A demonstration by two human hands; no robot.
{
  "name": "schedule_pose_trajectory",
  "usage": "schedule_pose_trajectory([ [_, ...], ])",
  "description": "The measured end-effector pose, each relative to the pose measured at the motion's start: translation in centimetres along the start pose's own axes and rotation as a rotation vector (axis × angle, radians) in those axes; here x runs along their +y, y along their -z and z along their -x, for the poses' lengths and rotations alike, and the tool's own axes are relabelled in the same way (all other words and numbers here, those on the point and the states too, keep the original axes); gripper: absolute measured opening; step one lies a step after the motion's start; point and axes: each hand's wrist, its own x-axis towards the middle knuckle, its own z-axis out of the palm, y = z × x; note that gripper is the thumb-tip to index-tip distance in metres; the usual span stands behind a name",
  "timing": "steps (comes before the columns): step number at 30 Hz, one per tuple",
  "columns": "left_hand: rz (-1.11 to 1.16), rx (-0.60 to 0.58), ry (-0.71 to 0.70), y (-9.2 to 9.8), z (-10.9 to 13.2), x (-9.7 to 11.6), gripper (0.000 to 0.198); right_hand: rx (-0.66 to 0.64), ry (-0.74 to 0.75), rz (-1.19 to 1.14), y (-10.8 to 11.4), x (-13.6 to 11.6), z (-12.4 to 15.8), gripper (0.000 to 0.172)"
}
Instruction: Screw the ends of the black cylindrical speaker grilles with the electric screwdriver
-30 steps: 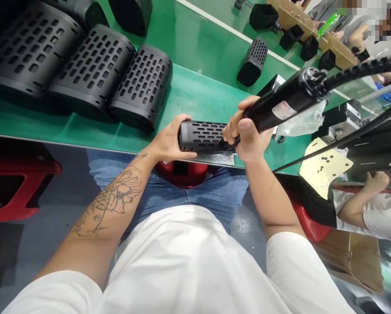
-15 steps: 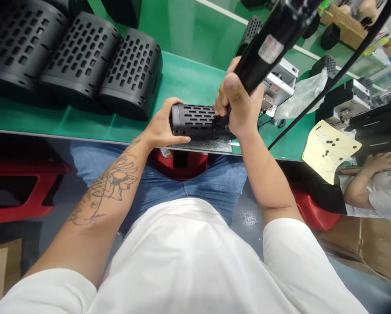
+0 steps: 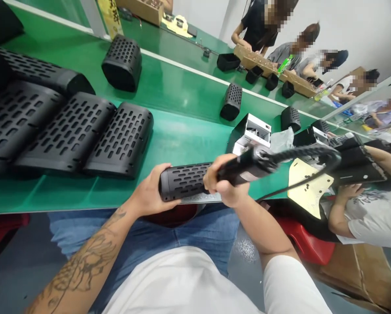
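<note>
A black speaker housing [image 3: 185, 179] with a slotted grille lies on its side at the bench's front edge. My left hand [image 3: 149, 192] grips its left end, thumb along the near side and fingers behind. In my right hand [image 3: 228, 185] is a black corded electric screwdriver [image 3: 246, 168], its body leaning to the right over the housing's right end. My fist hides that end and the tool's tip, so whether the tip touches a screw I cannot tell.
Several slotted housings [image 3: 120, 141] stand close together at left. Beyond my right hand is a white-and-black machine [image 3: 252, 131]. The screwdriver's cable [image 3: 306, 152] loops right, near a yellow sheet [image 3: 308, 187]. A co-worker's arm [image 3: 341, 209] is at far right. More housings [image 3: 232, 101] stand on the green line.
My view has tipped upward, showing more of the line and people beyond. The screwdriver has swung from steeply raised to nearly level, pointing right. Both hands keep their hold.
</note>
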Motion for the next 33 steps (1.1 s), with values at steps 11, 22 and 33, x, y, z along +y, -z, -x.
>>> schedule_pose_trajectory([
  [11,-0.02,0.048,-0.007,-1.2,0.8,1.6,0.113,0.57,0.354,0.335,15.6,-0.1,-6.5,0.032],
  [22,0.049,0.0,-0.073,-1.4,-0.6,1.5,0.119,0.479,0.335,0.223,11.6,-3.1,-2.8,0.045],
  [33,0.13,0.024,-0.024,-2.2,-0.7,2.0,0.122,-0.156,0.29,-0.097,-4.8,-3.8,1.4,0.065],
])
